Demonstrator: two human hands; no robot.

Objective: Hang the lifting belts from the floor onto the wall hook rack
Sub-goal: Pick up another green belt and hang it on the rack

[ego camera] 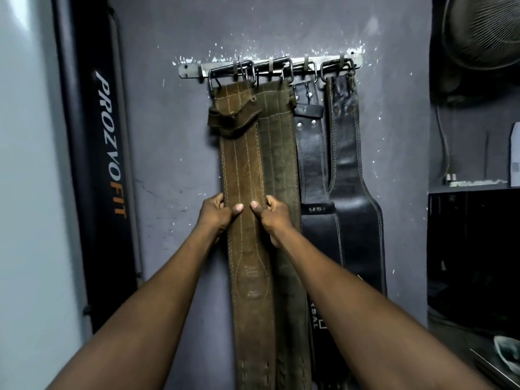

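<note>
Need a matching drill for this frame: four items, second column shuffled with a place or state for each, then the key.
Things
1. brown belt
2. green belt
3. fan
4. hook rack

Places or states
A. top right corner of the view
B. gripped at its edges by the left hand and right hand
C. fixed to the wall, belts hanging from it
D. between the brown belt and the black belts

Pairs: 1-B; 2-D; 3-A; 4-C

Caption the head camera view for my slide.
The left hand and right hand grip the brown belt hanging from the wall hook rack.
</note>
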